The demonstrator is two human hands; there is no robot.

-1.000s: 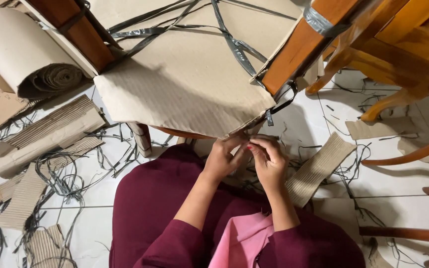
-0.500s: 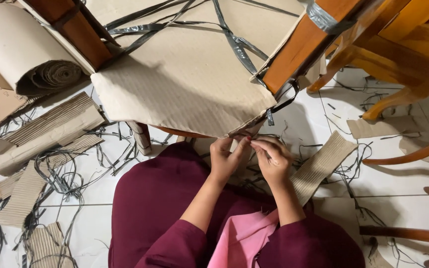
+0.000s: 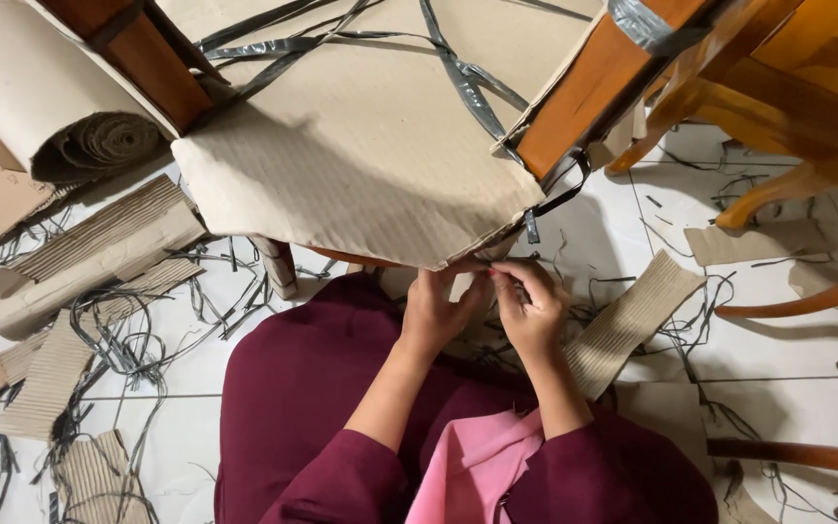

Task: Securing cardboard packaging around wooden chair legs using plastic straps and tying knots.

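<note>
A: Where are the person's hands?

B: Both sit at the near edge of the corrugated cardboard sheet (image 3: 361, 165) wrapped over a wooden chair (image 3: 603, 87). The left hand (image 3: 435, 312) and right hand (image 3: 532, 309) are close together, fingers curled in and pinching at that edge where the sheet folds under.

A: What exactly do they pinch?

B: Hard to make out. The fingertips meet right at the cardboard's lip, and a dark plastic strap (image 3: 550, 199) hangs just to the right, but whether either hand grips the strap or only the cardboard cannot be told.

A: What is cut off?

B: The chair runs out of the top of the frame, and its seat is hidden under the sheet. A cardboard roll (image 3: 60, 107) at far left is partly cropped. Loose straps (image 3: 118, 330) and a cardboard strip (image 3: 632, 320) lie on the tiled floor (image 3: 788, 320).
</note>
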